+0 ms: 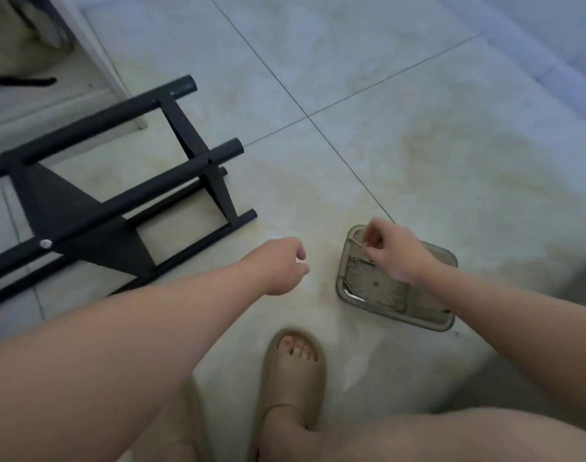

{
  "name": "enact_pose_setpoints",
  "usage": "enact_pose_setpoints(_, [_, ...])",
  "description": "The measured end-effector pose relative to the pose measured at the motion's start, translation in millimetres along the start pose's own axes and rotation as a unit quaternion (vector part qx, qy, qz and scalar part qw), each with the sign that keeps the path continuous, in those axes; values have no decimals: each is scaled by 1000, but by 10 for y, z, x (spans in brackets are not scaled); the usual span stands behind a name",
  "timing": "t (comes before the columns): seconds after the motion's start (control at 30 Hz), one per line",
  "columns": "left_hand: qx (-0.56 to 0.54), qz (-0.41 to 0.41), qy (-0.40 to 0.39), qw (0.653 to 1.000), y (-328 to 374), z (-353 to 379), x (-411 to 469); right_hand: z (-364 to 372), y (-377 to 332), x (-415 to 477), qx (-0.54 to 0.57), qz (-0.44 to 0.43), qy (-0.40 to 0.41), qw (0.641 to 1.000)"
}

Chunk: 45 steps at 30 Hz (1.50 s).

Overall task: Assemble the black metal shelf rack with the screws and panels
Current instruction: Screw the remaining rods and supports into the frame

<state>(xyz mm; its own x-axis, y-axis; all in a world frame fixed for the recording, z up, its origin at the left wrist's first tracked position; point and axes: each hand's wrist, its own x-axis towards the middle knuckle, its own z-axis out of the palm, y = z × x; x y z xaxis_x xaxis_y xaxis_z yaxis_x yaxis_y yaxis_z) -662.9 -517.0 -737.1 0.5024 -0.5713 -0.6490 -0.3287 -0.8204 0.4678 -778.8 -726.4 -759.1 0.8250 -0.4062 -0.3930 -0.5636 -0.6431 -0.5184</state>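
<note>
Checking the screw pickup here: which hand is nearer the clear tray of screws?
Right. The right hand is directly over the tray, reaching down among the screws. The left hand hangs to the tray's left, over the floor, apart from it.

black rack frame (68, 208) lies on its side; screws (358, 261) lie in tray (418, 323).

— Matt black painted metal on the rack (68, 208)?
— Yes. Glossy, smooth tile for the floor (418, 128); smoky clear plastic tray (378, 288); shiny metal screws (354, 260); matt rubbery slipper (295, 371).
</note>
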Motion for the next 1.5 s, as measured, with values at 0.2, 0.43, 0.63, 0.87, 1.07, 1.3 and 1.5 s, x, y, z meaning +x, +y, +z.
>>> enact_pose_setpoints(0.2, [-41, 13, 137, 990, -168, -683, -727, -443, -1114, -367, 70, -105, 9, 992])
enact_pose_setpoints(0.43, [-115, -4, 282, 952, -628, -1096, -1269, -416, -2360, -475, 183, -124, 60, 974])
enact_pose_setpoints(0.63, [-94, -17, 367, 925, -748, -1365, -1054, -188, -2671, -140, 171, -89, 105, 976])
enact_pose_setpoints(0.87, [-160, -57, 315, 934, -789, -1713, -483, -77, -2531, 196, 189, -86, 97, 973])
enact_pose_setpoints(1.07, [-107, -26, 163, 981, -812, -1726, -193, 17, -2419, 286, 270, -81, 71, 957])
enact_pose_setpoints(1.3, [-254, -38, 172, 951, -822, -1714, -8, 83, -2359, 335, 276, -73, 63, 956])
enact_pose_setpoints(1.5, [-237, -25, 136, 962, -831, -1713, -4, 124, -2327, 354, 273, -78, 57, 957])
